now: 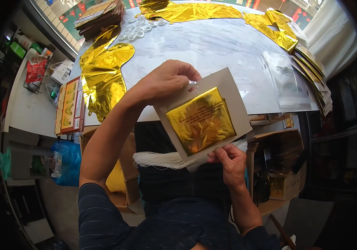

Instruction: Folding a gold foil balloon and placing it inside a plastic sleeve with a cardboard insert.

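Over the table's near edge I hold up a flat package, tilted. It has a pale card backing with a folded gold foil balloon on its front, and small dark print runs across the gold. My left hand is closed on the package's upper left edge, with some fingertips hidden behind it. Thumb and fingers of my right hand pinch the lower edge. Below it, a bundle of white strings lies across my lap.
Gold foil balloons lie flat around the white table. White rings sit near stacked printed cards. Clear plastic bags and a stack of packages lie at right. An open cardboard box stands below.
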The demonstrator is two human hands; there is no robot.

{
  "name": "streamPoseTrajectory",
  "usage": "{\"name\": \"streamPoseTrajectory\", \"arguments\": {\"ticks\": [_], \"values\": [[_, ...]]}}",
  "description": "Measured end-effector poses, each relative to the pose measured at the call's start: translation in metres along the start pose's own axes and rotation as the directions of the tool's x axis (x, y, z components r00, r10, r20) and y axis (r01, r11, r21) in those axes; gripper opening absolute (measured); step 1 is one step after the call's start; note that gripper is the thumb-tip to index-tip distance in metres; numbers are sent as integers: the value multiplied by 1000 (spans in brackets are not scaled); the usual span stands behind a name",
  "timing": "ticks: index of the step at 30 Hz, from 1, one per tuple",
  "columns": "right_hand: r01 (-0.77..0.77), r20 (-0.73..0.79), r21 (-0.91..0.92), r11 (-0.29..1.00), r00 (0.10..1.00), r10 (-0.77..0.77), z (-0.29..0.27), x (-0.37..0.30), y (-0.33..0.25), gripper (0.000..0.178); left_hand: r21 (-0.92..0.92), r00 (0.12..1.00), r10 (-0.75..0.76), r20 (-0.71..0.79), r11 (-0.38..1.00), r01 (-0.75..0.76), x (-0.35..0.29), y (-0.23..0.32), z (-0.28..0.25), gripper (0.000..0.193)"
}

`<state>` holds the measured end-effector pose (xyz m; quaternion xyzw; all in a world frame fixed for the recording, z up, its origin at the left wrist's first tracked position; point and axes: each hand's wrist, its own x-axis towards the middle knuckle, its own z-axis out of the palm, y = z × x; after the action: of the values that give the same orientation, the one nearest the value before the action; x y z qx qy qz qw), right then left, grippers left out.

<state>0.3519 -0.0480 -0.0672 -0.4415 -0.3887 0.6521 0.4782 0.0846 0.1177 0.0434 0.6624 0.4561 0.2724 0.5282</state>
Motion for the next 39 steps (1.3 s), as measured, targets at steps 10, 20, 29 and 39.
{"name": "streamPoseTrajectory", "arguments": {"ticks": [10,20,29,39], "values": [[-15,-9,29,999,1000,16,0,-1,2,17,88,994,-43,-104,995,53,10,2,10,28],[-18,-3,33,999,1000,18,-1,0,3,18,329,980,101,-173,944,-39,4,-1,17,23],[-40,-46,78,996,998,44,-4,-1,8,18,-43,996,-90,10,995,90,-8,12,-7,29],[-42,-47,125,991,998,48,-4,-3,12,16,89,994,-35,107,996,25,-4,1,-10,25]]}}
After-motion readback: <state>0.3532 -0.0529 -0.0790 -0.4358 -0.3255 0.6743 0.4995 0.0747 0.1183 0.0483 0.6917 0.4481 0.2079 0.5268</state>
